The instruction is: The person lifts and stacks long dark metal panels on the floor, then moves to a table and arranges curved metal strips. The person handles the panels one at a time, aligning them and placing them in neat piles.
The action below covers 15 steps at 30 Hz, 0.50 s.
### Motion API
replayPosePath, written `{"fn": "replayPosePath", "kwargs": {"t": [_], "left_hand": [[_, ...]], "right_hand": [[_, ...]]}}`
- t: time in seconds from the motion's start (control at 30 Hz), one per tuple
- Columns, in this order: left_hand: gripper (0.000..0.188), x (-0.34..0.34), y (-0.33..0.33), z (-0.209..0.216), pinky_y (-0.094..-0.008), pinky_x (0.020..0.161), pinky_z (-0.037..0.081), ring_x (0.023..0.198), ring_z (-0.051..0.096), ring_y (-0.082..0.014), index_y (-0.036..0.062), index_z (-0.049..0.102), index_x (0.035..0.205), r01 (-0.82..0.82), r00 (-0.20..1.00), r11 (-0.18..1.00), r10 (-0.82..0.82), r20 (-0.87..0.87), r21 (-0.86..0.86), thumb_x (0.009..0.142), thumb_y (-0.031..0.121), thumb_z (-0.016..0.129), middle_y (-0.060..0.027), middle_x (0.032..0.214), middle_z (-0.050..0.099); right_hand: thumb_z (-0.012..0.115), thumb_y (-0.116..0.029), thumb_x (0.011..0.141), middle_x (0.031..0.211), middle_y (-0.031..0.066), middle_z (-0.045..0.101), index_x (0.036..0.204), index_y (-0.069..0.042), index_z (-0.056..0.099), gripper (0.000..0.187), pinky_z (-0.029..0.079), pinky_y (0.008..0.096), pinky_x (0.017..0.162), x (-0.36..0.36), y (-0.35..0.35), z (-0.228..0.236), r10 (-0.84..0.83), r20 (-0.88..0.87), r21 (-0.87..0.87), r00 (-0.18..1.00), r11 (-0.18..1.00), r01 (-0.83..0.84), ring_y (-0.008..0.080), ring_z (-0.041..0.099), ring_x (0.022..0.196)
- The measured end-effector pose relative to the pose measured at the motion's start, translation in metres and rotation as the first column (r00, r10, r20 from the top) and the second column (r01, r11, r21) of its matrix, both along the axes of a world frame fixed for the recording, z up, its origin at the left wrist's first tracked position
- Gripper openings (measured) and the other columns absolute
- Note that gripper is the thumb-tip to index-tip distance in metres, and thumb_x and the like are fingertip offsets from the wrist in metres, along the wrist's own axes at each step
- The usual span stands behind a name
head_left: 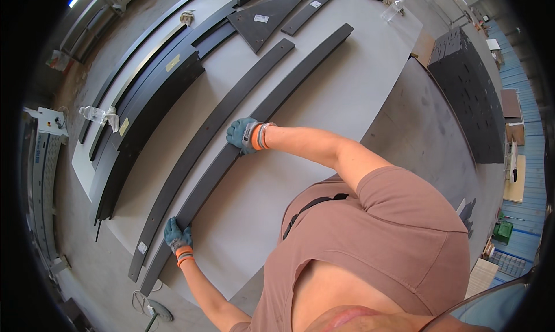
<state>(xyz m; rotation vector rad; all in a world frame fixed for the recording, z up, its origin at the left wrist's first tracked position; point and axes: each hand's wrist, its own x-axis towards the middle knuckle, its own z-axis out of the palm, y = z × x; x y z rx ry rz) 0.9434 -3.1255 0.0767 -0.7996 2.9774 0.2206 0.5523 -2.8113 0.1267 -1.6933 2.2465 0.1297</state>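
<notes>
A long, straight-sided dark grey beam lies across the pale table top. My right hand, in a blue-green work glove with an orange cuff, grips it around its middle. Nearer its lower left end, my left hand, gloved alike, is closed over the same beam; some of its fingertips are hidden. Just beyond lies a second dark grey bar, roughly parallel, with small holes and a white label close to its near end.
Stacked dark profiles lie farther left, a clear bottle among them. At the back are a dark triangular panel, a short bar and another bottle. To the right stands a slotted dark stack; a round-based stand is at lower left.
</notes>
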Motion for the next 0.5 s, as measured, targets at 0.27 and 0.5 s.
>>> {"fn": "replayPosePath", "kwargs": {"t": [0.27, 0.5], "left_hand": [[0.074, -0.006, 0.001, 0.005, -0.0473, 0.109, 0.045, 0.124, 0.058, -0.0379, 0.0080, 0.058, 0.136, 0.000, 0.999, 1.000, 0.000, 0.045, -0.007, 0.070, 0.028, 0.085, -0.0180, 0.132, 0.063], [0.076, -0.011, 0.002, 0.010, -0.0476, 0.112, 0.043, 0.126, 0.058, -0.0382, 0.0087, 0.058, 0.138, -0.013, 0.996, 1.000, 0.013, 0.090, -0.004, 0.070, 0.030, 0.084, -0.0173, 0.135, 0.063]], "right_hand": [[0.078, -0.037, 0.081, 0.125, 0.0093, 0.065, 0.118, -0.006, 0.068, 0.049, 0.055, 0.0422, 0.099, -0.003, -0.002, 0.001, -0.023, 0.009, 0.015, 1.000, 1.000, 0.023, 0.0300, 0.062, 0.120], [0.077, -0.035, 0.083, 0.126, 0.0097, 0.064, 0.118, -0.006, 0.068, 0.047, 0.055, 0.0424, 0.100, -0.001, -0.002, 0.003, -0.016, 0.004, 0.030, 1.000, 0.999, 0.016, 0.0304, 0.061, 0.121]]}}
